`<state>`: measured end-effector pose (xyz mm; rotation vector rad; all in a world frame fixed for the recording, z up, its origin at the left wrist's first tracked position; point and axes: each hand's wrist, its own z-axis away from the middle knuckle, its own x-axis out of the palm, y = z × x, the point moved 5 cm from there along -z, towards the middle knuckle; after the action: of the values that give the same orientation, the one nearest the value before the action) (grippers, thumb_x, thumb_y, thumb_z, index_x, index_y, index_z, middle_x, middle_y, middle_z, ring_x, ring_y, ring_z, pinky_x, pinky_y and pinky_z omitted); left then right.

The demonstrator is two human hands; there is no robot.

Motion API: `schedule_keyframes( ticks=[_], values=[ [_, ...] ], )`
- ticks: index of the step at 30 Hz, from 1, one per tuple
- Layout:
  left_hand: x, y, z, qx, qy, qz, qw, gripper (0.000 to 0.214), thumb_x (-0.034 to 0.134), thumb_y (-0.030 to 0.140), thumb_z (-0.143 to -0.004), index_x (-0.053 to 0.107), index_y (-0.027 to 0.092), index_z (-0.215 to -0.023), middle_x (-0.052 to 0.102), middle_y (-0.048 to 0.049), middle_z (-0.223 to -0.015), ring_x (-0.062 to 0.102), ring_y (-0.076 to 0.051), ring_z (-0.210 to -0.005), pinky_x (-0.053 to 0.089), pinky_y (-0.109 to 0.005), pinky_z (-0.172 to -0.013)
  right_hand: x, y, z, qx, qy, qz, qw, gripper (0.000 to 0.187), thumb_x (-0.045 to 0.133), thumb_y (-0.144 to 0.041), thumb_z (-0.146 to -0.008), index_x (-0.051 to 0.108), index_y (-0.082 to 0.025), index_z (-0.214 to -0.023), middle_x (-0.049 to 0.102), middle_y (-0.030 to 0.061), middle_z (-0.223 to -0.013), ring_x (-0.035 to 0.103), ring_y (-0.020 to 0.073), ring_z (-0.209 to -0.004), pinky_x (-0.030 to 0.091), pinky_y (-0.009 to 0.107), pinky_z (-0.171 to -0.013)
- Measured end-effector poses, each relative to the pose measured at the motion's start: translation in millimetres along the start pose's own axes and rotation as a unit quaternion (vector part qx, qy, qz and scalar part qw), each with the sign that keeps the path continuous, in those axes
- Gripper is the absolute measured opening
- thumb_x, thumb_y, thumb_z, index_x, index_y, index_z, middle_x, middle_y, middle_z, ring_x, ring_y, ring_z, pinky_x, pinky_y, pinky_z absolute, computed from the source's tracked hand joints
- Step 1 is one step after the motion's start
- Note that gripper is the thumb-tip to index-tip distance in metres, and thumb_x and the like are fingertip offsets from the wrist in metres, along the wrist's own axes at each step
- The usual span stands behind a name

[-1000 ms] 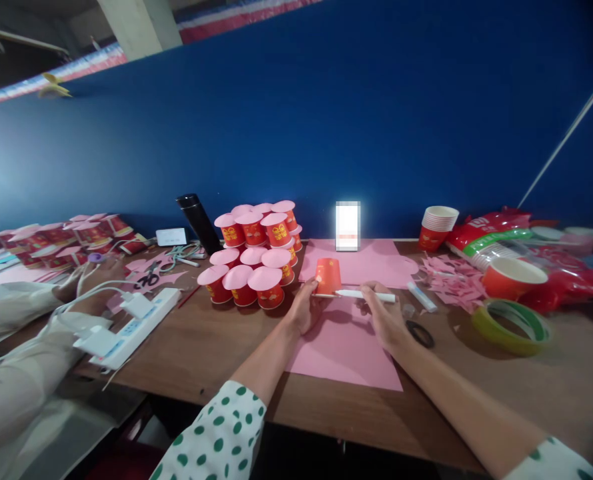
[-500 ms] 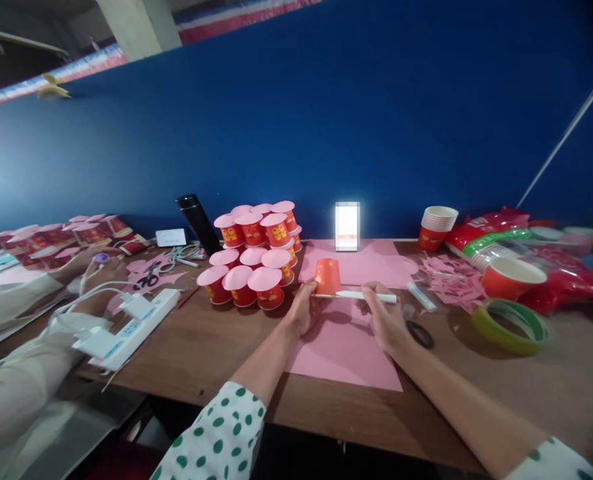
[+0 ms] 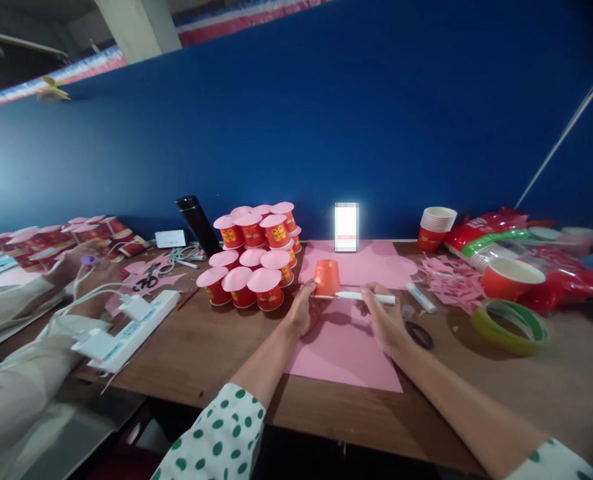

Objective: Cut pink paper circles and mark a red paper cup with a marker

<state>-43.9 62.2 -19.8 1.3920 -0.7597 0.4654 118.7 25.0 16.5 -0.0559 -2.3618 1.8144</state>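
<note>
Cup [image 3: 328, 276]: left fingers [image 3: 308, 291] are holding it, right fingers [image 3: 371, 295] a pen [image 3: 382, 299] beside it; any left-side loosening could be causing slippage.

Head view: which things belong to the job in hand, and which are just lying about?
Apparently in the job:
orange cup, in the left hand
white pen, in the right hand
front pink sheet
pink-topped cups

Apparently just lying about:
black flask
white power strip
</note>
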Motion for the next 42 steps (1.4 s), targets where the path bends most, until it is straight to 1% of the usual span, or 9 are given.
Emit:
schedule_keyframes(
  ticks=[2, 5, 10, 16, 21, 24, 27, 33, 42],
  values=[
    [1.4, 0.5, 0.7, 0.000, -0.004, -0.002, 1.000, 0.018, 0.063, 0.029, -0.080, 0.064, 0.016, -0.093, 0.071, -0.0063, -0.097, 0.065, -0.023, -0.099, 0.047, -0.037, -0.094, -0.7, 0.4, 0.0, -0.004, 0.008, -0.003, 1.000, 0.026, 0.056, -0.041, -0.084, 0.059, -0.019, -0.071, 0.060, -0.0016, -0.058, 0.050, 0.0095, -0.052, 0.039, 0.020, -0.048],
    [3.1, 1.4, 1.6, 0.000, -0.001, -0.002, 1.000, 0.018, 0.064, 0.028, -0.078, 0.064, 0.016, -0.092, 0.071, -0.0072, -0.100, 0.064, -0.024, -0.100, 0.046, -0.038, -0.095, 0.0, 1.8, 0.3, 0.009, 0.003, 0.002, 1.000, 0.026, 0.058, -0.042, -0.084, 0.059, -0.019, -0.073, 0.061, -0.0016, -0.059, 0.049, 0.0093, -0.051, 0.039, 0.020, -0.047],
    [4.7, 1.9, 2.4, -0.006, 0.010, 0.001, 1.000, 0.016, 0.065, 0.029, -0.077, 0.063, 0.017, -0.088, 0.071, -0.0067, -0.097, 0.064, -0.024, -0.101, 0.045, -0.040, -0.095, -0.6, -1.5, 0.8, 0.002, 0.010, -0.006, 1.000, 0.027, 0.057, -0.042, -0.084, 0.059, -0.019, -0.072, 0.060, -0.0014, -0.058, 0.049, 0.0094, -0.052, 0.039, 0.020, -0.048],
    [2.8, 0.0, 1.3, -0.005, 0.004, -0.001, 1.000, 0.016, 0.065, 0.030, -0.077, 0.062, 0.017, -0.088, 0.071, -0.0059, -0.096, 0.065, -0.023, -0.099, 0.045, -0.039, -0.095, 1.5, 0.2, 0.9, 0.019, -0.013, 0.004, 1.000, 0.027, 0.059, -0.044, -0.083, 0.060, -0.019, -0.073, 0.059, -0.0016, -0.058, 0.051, 0.0099, -0.052, 0.040, 0.021, -0.048],
    [4.3, 0.6, 1.9, -0.003, -0.012, -0.008, 1.000, 0.016, 0.063, 0.030, -0.080, 0.062, 0.018, -0.090, 0.071, -0.0054, -0.094, 0.065, -0.022, -0.098, 0.045, -0.038, -0.095, 0.4, -0.3, 1.2, -0.005, 0.000, -0.020, 1.000, 0.026, 0.060, -0.045, -0.083, 0.061, -0.020, -0.078, 0.061, -0.0016, -0.062, 0.049, 0.0089, -0.052, 0.039, 0.020, -0.047],
    [6.8, 1.7, 3.2, -0.001, -0.022, -0.027, 0.999, 0.017, 0.062, 0.030, -0.081, 0.062, 0.017, -0.093, 0.071, -0.0063, -0.094, 0.065, -0.023, -0.098, 0.045, -0.038, -0.094, 2.1, -1.5, 2.2, 0.003, -0.007, -0.012, 1.000, 0.026, 0.061, -0.046, -0.082, 0.062, -0.020, -0.079, 0.061, -0.0017, -0.062, 0.050, 0.0089, -0.052, 0.039, 0.019, -0.045],
    [8.1, 2.7, 4.2, 0.001, -0.016, -0.033, 0.999, 0.019, 0.063, 0.031, -0.079, 0.063, 0.017, -0.092, 0.071, -0.0072, -0.095, 0.065, -0.024, -0.099, 0.046, -0.038, -0.094, 2.6, -2.8, 2.6, 0.002, -0.011, -0.002, 1.000, 0.027, 0.060, -0.046, -0.082, 0.061, -0.020, -0.078, 0.060, -0.0016, -0.060, 0.050, 0.0093, -0.051, 0.039, 0.020, -0.044],
    [10.2, 4.4, 6.7, -0.005, 0.010, -0.027, 1.000, 0.017, 0.066, 0.028, -0.076, 0.062, 0.018, -0.090, 0.071, -0.0067, -0.096, 0.064, -0.024, -0.101, 0.045, -0.038, -0.094, -1.9, 0.4, 0.8, -0.028, 0.005, 0.002, 1.000, 0.027, 0.060, -0.046, -0.084, 0.062, -0.020, -0.082, 0.063, 0.0001, -0.064, 0.052, 0.0108, -0.054, 0.042, 0.021, -0.048],
    [10.8, 3.7, 6.3, -0.003, -0.005, -0.047, 0.999, 0.022, 0.066, 0.030, -0.077, 0.063, 0.016, -0.094, 0.070, -0.0073, -0.093, 0.065, -0.024, -0.098, 0.047, -0.037, -0.091, 0.1, 2.0, 1.2, -0.023, -0.007, -0.004, 1.000, 0.026, 0.061, -0.046, -0.083, 0.062, -0.020, -0.081, 0.061, -0.0017, -0.063, 0.052, 0.0097, -0.054, 0.042, 0.020, -0.047]
  ],
)
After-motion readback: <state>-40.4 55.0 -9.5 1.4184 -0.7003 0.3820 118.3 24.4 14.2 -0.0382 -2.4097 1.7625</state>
